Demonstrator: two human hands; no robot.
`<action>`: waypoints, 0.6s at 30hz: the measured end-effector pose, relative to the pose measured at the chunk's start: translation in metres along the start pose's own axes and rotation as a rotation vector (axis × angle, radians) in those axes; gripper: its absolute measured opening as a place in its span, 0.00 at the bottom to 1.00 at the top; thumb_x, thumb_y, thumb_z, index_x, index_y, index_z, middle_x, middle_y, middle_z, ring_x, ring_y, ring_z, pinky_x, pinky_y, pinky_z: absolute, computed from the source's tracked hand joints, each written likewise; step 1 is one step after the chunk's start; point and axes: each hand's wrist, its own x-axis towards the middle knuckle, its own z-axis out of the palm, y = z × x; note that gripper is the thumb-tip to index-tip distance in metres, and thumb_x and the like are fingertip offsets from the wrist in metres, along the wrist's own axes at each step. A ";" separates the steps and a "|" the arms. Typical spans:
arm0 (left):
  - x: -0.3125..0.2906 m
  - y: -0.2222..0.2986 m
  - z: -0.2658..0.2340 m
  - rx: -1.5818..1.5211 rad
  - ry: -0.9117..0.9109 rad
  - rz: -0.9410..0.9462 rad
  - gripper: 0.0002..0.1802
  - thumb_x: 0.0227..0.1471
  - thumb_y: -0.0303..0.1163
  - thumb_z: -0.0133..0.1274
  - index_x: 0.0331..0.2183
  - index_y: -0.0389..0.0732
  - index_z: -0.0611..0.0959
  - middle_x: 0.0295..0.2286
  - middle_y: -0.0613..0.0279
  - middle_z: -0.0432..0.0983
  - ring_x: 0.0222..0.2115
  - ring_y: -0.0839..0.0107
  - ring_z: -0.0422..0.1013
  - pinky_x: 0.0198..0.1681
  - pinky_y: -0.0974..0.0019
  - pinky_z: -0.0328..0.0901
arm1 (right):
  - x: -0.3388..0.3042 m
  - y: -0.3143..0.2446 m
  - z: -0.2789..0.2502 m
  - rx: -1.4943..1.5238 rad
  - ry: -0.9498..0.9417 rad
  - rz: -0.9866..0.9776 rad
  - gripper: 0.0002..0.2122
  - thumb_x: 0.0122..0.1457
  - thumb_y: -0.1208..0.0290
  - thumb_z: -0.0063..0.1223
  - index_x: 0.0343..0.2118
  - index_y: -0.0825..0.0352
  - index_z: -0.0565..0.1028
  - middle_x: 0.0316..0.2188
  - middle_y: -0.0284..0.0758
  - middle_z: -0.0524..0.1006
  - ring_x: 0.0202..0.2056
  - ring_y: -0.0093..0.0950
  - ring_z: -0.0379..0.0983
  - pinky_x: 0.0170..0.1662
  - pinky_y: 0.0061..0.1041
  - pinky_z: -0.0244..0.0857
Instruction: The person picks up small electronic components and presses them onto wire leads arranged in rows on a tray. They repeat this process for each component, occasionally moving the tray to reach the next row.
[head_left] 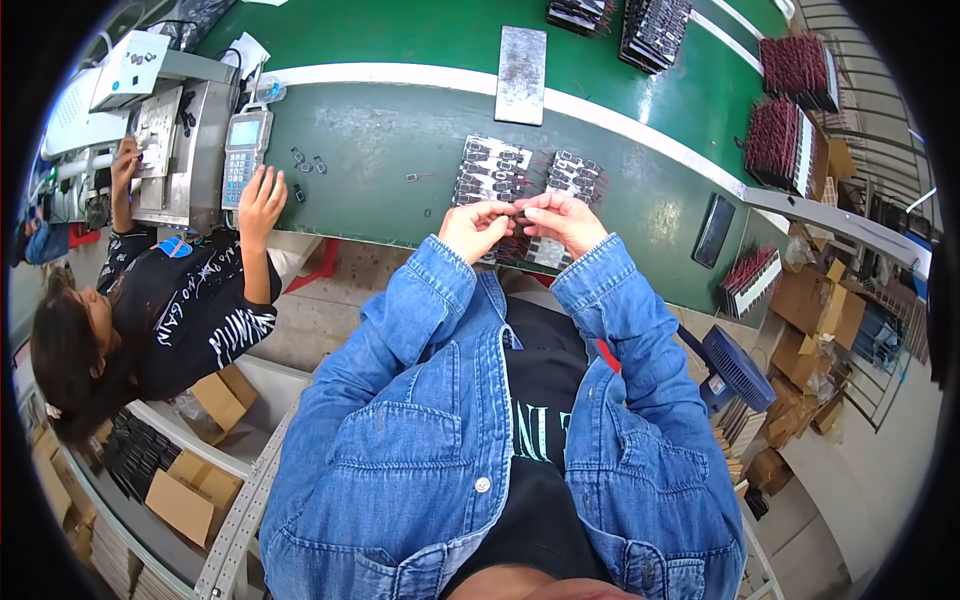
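My left hand [478, 230] and my right hand [564, 222] meet at the near edge of the green bench. Their fingertips are pinched together around something small and dark, mostly hidden by the fingers. Just beyond and partly under them lie two light metal plates, a left plate [488, 178] and a right plate [549, 252]. Both bear rows of small black square parts with thin dark red wires. One loose small part with a red wire [413, 177] rests on the bench to the left.
A bare metal plate [521, 75] lies farther back. A phone-like black device [713, 231] is at the right, near wired stacks [752, 280]. A co-worker at the left touches a keypad device [243, 155] beside several loose black parts [303, 160]. A blue fan [738, 368] stands below the bench.
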 end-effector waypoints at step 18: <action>-0.009 0.002 0.004 0.234 -0.053 0.035 0.17 0.55 0.24 0.43 0.48 0.37 0.75 0.29 0.59 0.79 0.31 0.74 0.75 0.37 0.70 0.70 | 0.000 0.025 0.002 -0.163 0.059 -0.109 0.07 0.54 0.73 0.57 0.34 0.69 0.74 0.31 0.33 0.76 0.31 0.20 0.72 0.36 0.20 0.69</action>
